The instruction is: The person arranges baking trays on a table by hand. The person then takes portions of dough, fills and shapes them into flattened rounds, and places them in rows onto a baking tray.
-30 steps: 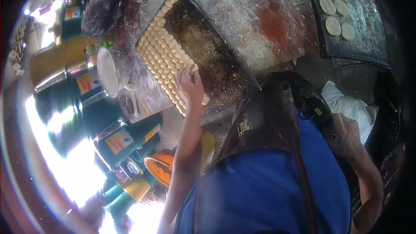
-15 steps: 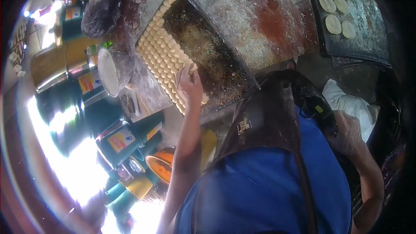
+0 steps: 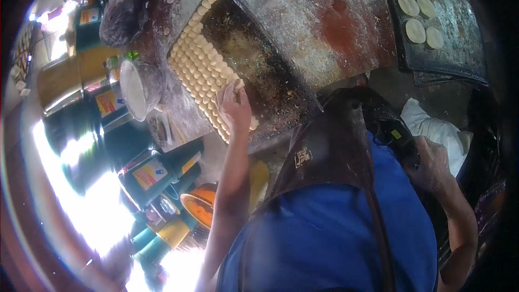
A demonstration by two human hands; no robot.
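Rows of small pale dough balls (image 3: 197, 57) fill the left side of a dark, worn baking tray (image 3: 270, 70). My left hand (image 3: 234, 108) is over the near part of these rows, its fingers closed in a pinch on a dough ball (image 3: 239, 84) at the inner edge. Below the wrist, the neighbouring balls are partly hidden. At my right side, my right hand (image 3: 432, 165) is curled against dark material near the apron (image 3: 335, 140). Its fingertips are hidden, so what it grips cannot be made out.
The tray rests on a floured table (image 3: 346, 27). Flat dough rounds (image 3: 415, 31) lie on another dark tray (image 3: 448, 57) at the right. A bowl (image 3: 138, 89) and a dark plastic bag (image 3: 123, 21) are to the left. Green buckets (image 3: 143, 176) and a white sack (image 3: 435, 130) are lower down.
The view has shifted very slightly. My left hand stays at the same spot on the rows, fingers still pinched; my right hand has not visibly moved.
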